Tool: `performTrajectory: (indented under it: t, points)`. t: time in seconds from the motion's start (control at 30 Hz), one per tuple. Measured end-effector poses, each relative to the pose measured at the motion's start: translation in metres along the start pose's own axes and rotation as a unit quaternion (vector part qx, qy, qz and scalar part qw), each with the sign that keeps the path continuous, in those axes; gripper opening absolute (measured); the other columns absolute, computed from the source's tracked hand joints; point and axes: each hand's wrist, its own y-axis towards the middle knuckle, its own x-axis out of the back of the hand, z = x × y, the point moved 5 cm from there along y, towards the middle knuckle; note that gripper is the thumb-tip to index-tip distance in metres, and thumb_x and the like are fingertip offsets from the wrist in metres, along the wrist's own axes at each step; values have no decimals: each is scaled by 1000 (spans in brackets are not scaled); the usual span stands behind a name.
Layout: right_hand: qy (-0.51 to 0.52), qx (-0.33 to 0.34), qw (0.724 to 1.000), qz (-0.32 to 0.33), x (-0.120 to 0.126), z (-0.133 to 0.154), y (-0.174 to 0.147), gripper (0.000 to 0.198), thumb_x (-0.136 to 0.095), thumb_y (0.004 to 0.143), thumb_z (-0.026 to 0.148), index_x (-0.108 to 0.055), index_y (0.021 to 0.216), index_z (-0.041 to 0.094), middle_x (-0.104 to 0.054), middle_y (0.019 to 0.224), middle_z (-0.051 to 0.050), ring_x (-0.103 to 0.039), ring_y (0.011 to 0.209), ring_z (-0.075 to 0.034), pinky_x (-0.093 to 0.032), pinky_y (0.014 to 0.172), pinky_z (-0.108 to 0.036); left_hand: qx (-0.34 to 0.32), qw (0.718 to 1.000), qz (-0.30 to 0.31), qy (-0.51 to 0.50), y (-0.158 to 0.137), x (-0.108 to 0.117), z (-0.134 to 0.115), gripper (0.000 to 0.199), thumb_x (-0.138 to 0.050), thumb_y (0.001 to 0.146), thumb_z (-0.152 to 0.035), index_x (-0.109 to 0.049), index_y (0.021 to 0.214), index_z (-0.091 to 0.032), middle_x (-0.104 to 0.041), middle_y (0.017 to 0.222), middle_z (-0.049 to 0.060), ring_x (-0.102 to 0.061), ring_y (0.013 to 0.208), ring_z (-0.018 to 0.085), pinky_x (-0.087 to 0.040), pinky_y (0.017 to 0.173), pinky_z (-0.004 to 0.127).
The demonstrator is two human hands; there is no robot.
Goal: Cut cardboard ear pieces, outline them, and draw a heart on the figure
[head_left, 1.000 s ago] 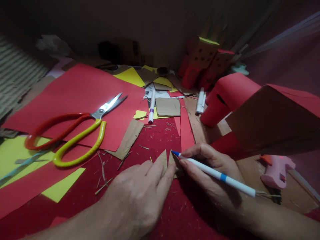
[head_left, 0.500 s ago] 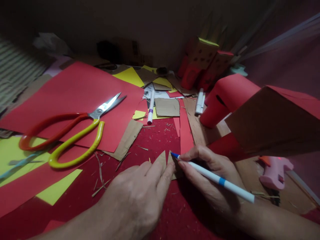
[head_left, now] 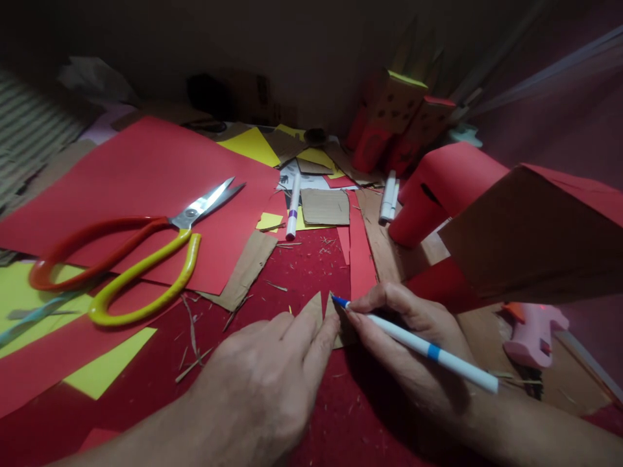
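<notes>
In the head view a small brown cardboard piece (head_left: 315,306) with pointed tips lies at the lower middle. My left hand (head_left: 270,376) bends over it, its fingers and thumb pinning it to the red surface, so most of it is hidden. A white marker (head_left: 406,338) with a blue tip and blue band is gripped between the thumb and fingers of my right hand (head_left: 413,344). The marker's tip meets the right-hand point of the cardboard. Scissors (head_left: 192,214) with red and yellow handles lie open to the left, on a red paper sheet (head_left: 146,168).
Capped markers (head_left: 293,207) lie ahead, among cardboard scraps (head_left: 325,207) and yellow paper (head_left: 250,148). A red paper and cardboard form (head_left: 535,233) stands close by my right hand. Beyond my right wrist is a pink glue gun (head_left: 533,337). Decorated boxes (head_left: 396,104) stand at the back right.
Both hands keep their places, and the marker's tip stays at the cardboard point. The view shifts very slightly; the scissors appear a little farther left.
</notes>
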Motion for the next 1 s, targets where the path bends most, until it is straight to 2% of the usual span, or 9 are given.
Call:
performTrajectory:
  t: [0.4,0.63,0.83,1.0]
  points:
    - [-8,-11,1000,2,-1,-1,1,8,-79,95,21,-77,87,22,-81,76,0,-72,66,-13,-55,60,-19,2,1000,-6,8,3,0,-1,51,-32,109,-3,-53,156,4,-80,138,23,-82,96,28,-69,77,40]
    - [7,-14,1000,2,0,-4,-1,8,-79,96,21,-77,88,22,-79,75,1,-69,65,-12,-53,59,-19,2,1000,-6,12,2,2,-2,53,-29,109,-3,-54,155,4,-79,139,23,-82,94,28,-68,75,40]
    - [5,-38,999,11,1,-3,0,13,-79,95,20,-74,83,22,-69,67,4,-57,58,-10,-46,53,-19,7,1000,0,2,1,1,1,53,-33,108,-2,-56,155,5,-80,139,24,-83,98,29,-69,80,41]
    - [18,-31,999,9,0,-4,0,12,-80,97,21,-76,86,23,-75,73,2,-64,62,-11,-51,57,-19,5,1000,4,9,1,2,-2,52,-33,108,0,-57,154,5,-80,139,24,-83,97,29,-69,77,40]
